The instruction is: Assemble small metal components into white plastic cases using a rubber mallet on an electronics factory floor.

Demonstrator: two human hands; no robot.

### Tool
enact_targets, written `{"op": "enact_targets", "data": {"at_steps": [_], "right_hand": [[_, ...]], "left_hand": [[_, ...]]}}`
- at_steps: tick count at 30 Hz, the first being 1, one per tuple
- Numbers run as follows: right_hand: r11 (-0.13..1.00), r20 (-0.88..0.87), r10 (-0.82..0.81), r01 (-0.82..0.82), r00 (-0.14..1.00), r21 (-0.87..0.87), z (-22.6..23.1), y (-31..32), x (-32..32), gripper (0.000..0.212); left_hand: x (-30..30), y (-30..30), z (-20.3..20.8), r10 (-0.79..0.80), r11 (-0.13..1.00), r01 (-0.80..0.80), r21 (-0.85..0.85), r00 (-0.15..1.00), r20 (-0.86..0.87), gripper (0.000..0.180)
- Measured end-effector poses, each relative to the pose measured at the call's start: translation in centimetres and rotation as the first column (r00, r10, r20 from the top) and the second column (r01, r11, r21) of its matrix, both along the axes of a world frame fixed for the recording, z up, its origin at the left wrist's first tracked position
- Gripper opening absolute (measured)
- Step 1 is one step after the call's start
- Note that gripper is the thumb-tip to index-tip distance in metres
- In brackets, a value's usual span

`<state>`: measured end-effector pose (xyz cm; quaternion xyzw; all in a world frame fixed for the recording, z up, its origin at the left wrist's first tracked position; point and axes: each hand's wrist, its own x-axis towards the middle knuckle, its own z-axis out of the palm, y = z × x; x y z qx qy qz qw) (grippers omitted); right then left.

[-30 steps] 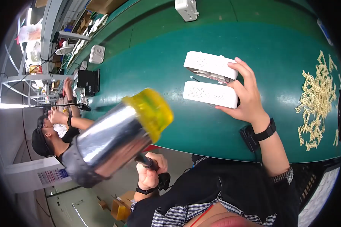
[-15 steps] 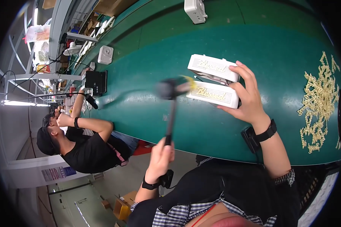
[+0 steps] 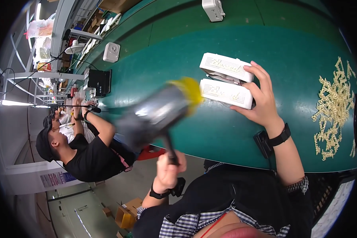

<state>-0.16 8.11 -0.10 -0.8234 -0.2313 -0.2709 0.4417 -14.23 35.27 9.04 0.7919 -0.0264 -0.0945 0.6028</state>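
My left hand (image 3: 169, 169) is closed round the handle of a mallet (image 3: 150, 117), whose dark head with a yellow face is smeared by motion. The yellow face appears beside the left end of the nearer white perforated housing (image 3: 225, 94). A second white perforated housing (image 3: 225, 67) stands just beyond it, tilted. Both bear small cream letter-shaped pieces on their faces. My right hand (image 3: 261, 93) grips the right ends of the two housings, fingers on the far one and thumb at the near one. Between them a gap shows thin wires.
A pile of cream letter-shaped pieces (image 3: 333, 111) lies at the right of the green table (image 3: 166, 51). White boxy devices (image 3: 213, 10) (image 3: 111, 52) stand at the far side. A black box (image 3: 99, 82) and a co-worker in black (image 3: 89, 158) are on the left.
The mallet head has come up off the housings toward me and looks larger. My right hand still holds both housings. The co-worker's arms have shifted.
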Motion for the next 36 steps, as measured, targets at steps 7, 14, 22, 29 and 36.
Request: {"op": "enact_targets", "data": {"at_steps": [7,14,22,29,36], "right_hand": [[1.0,0.002,-0.016,0.017,1.0,-0.018,-0.4,-0.6,0.7,0.05],[0.996,0.016,0.006,-0.005,1.0,-0.09,-0.3,0.4,0.6,0.052],[0.991,0.022,0.121,-0.122,0.992,0.057,-1.3,1.7,1.5,0.049],[0.986,-0.04,0.165,-0.165,0.986,-0.008,-0.6,1.0,2.4,0.049],[0.998,0.027,0.013,-0.011,1.0,-0.066,-1.5,-1.1,3.6,0.039]], "left_hand": [[1.4,-0.8,-0.1,-0.054,0.998,0.046,-0.048,0.982,-0.179,0.023],[2.0,0.2,0.8,-0.052,0.971,0.072,0.226,0.994,-0.092,0.035],[4.1,2.8,-3.5,0.217,0.896,-0.26,0.36,0.964,0.156,0.026],[11.3,5.6,-7.7,-0.161,0.745,-0.275,0.608,0.81,0.564,0.032],[25.9,10.1,-9.6,0.384,0.908,-0.32,-0.271,0.894,0.23,0.021]]}}
